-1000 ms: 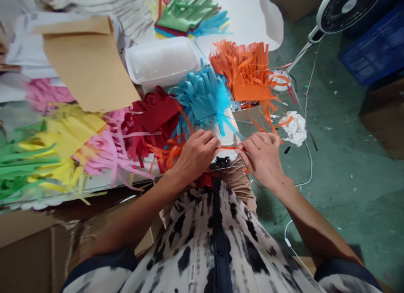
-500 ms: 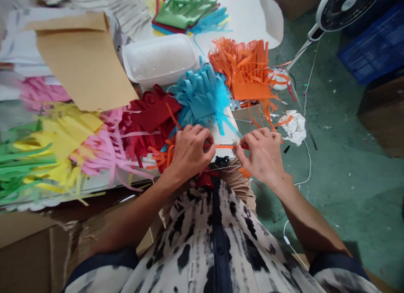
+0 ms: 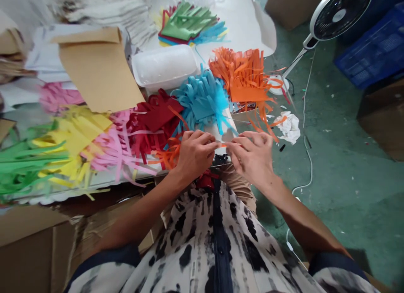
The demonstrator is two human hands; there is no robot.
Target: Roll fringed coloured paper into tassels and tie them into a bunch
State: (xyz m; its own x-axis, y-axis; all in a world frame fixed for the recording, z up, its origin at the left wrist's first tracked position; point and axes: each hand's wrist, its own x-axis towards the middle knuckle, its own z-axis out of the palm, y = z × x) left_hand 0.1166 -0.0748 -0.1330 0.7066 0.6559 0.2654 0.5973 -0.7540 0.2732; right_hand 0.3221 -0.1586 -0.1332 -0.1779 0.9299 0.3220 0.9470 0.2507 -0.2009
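Note:
Between my two hands runs a narrow orange paper strip [image 3: 224, 145], of which only a short piece shows. My left hand [image 3: 197, 152] pinches its left end, fingers curled. At the other end my right hand [image 3: 252, 154] is closed on the strip, with the fingertips partly hidden. Just beyond the hands lies a bundle of fringed blue paper [image 3: 203, 101]. Fringed orange paper [image 3: 248, 80] sits behind it to the right, and dark red fringed paper [image 3: 156, 116] to the left. Loose orange strips [image 3: 170, 155] lie beside my left wrist.
Pink [image 3: 109, 148], yellow [image 3: 80, 131] and green fringed paper [image 3: 28, 164] spread along the table's left. A white plastic tub [image 3: 167, 68] and a brown envelope [image 3: 99, 72] lie behind. To the right stand a fan [image 3: 339, 15] and a blue crate [image 3: 375, 45]; crumpled white tissue [image 3: 289, 128] is nearer.
My hands have come closer together, the right one moving left, so less of the orange strip shows between them. The whole view has shifted slightly.

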